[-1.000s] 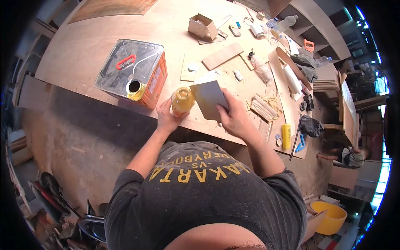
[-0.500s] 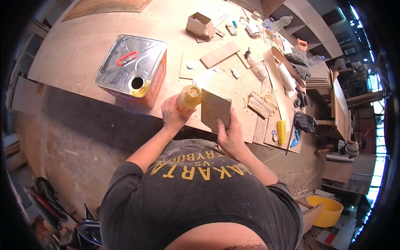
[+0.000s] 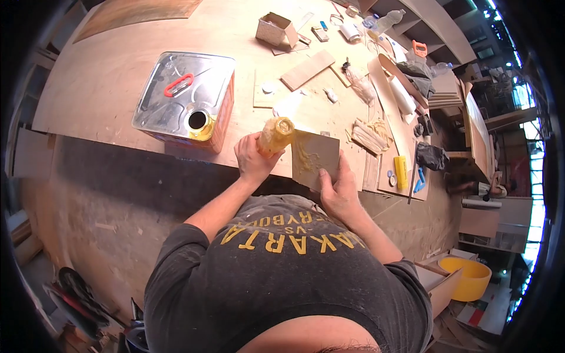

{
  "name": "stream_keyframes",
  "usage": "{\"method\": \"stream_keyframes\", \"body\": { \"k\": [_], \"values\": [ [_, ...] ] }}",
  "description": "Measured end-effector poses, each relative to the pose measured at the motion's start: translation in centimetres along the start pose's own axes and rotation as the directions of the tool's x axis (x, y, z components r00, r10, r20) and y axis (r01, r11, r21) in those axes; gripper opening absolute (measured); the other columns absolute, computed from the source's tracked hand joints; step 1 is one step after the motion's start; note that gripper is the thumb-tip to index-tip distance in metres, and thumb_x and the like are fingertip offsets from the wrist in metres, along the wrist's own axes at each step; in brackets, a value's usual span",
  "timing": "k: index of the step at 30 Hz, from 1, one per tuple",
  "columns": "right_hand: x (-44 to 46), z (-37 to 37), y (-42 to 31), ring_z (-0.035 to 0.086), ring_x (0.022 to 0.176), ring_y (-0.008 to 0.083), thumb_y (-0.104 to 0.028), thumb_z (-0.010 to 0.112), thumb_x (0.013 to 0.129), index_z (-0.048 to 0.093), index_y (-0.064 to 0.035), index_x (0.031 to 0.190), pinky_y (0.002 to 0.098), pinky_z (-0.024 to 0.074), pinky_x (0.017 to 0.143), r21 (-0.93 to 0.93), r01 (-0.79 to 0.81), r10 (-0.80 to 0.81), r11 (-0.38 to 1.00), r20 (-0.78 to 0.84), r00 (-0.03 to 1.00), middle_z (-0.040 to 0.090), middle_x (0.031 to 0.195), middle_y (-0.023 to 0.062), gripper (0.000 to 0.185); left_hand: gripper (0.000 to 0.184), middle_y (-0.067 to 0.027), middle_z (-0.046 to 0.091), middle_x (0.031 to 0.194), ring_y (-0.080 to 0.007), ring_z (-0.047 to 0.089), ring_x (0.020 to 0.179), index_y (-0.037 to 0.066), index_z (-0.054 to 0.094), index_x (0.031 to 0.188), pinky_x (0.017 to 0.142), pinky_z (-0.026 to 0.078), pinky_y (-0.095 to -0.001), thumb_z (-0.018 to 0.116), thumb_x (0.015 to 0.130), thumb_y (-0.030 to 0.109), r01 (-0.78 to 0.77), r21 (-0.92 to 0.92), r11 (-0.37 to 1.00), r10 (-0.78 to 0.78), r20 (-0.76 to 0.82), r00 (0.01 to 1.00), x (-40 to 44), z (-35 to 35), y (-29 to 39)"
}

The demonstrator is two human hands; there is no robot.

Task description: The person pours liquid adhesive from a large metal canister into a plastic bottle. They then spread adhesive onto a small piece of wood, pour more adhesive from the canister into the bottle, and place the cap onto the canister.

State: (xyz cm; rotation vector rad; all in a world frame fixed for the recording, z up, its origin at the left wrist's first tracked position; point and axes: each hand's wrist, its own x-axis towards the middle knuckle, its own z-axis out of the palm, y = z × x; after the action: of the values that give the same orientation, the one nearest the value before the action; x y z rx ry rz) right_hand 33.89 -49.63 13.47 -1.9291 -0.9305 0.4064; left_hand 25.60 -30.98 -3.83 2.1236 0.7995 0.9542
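Observation:
My left hand [image 3: 255,162] is wrapped round a yellowish bottle [image 3: 275,136] with its open neck pointing up toward me. Just right of it, my right hand [image 3: 341,191] grips a flat grey-brown square piece of board [image 3: 311,156] by its right edge, thumb on the face. Yellow glue-like smears mark the board's upper left face. Bottle and board are close together over the table's front edge; whether they touch I cannot tell. To the left stands a square metal can [image 3: 182,97] with a red handle and a round opening ringed in yellow.
The wooden table [image 3: 100,88] also bears a small open box [image 3: 275,30], a wood strip [image 3: 308,69], a folded cloth-like bundle [image 3: 369,138] and a yellow tube [image 3: 401,172]. An orange-handled saw [image 3: 419,49] is at the far right. A yellow tub [image 3: 466,277] is behind on the right.
The board has turned more toward me, so its smeared face now shows. Both hands have shifted slightly right in view, the bottle still held.

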Motion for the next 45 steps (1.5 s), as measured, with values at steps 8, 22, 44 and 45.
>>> {"method": "stream_keyframes", "body": {
  "k": [8,22,44,45],
  "values": [
    [1.1,-2.8,-1.7,0.072,0.109,0.0366,0.003,0.057,0.099,0.032,0.0059,0.158,0.0421,0.0618,0.085,0.154,-0.262,0.24,0.953,0.144,0.96,0.062,0.137,0.027,0.064,0.075,-0.0107,0.066,0.11,-0.0349,0.061,0.11,0.009,0.058,0.121,0.099,0.041,-0.0502,0.1,0.063,0.032,-0.009,0.009,1.0,0.009,0.004,1.0,0.2,0.2,-0.3],
    [5.6,-5.2,-3.2,0.071,0.112,0.0318,0.02,0.057,0.078,0.074,-0.0026,0.127,0.0353,0.0549,0.097,-0.162,0.505,-0.504,0.848,0.05,0.862,0.071,0.124,0.018,0.057,0.08,-0.0131,0.064,0.112,-0.0359,0.06,0.111,0.008,0.055,0.124,0.1,0.04,-0.0516,0.1,0.064,0.034,-0.022,0.021,1.0,0.021,0.016,1.0,0.1,-0.3,-0.4],
    [5.4,-6.9,7.7,0.064,0.115,0.0338,0.006,0.069,0.073,0.075,-0.0155,0.13,0.0442,0.0554,0.101,-0.319,0.646,-0.607,0.694,0.224,0.763,0.068,0.122,0.0102,0.061,0.087,-0.0162,0.066,0.128,-0.0369,0.061,0.123,0.004,0.056,0.138,0.106,0.038,-0.0519,0.099,0.068,0.03,-0.001,-0.054,0.999,0.013,0.22,0.975,1.8,-1.2,-3.1],
    [5.2,-7.4,8.5,0.065,0.115,0.0339,0.005,0.072,0.076,0.074,-0.0123,0.131,0.0438,0.0553,0.101,-0.282,0.657,-0.649,0.699,0.133,0.749,0.068,0.122,0.0117,0.057,0.086,-0.0167,0.065,0.128,-0.0378,0.06,0.123,0.004,0.057,0.138,0.107,0.038,-0.0516,0.099,0.067,0.028,-0.005,-0.091,0.996,0.027,0.243,0.97,2.1,-1.3,-3.6]
  ]
}}
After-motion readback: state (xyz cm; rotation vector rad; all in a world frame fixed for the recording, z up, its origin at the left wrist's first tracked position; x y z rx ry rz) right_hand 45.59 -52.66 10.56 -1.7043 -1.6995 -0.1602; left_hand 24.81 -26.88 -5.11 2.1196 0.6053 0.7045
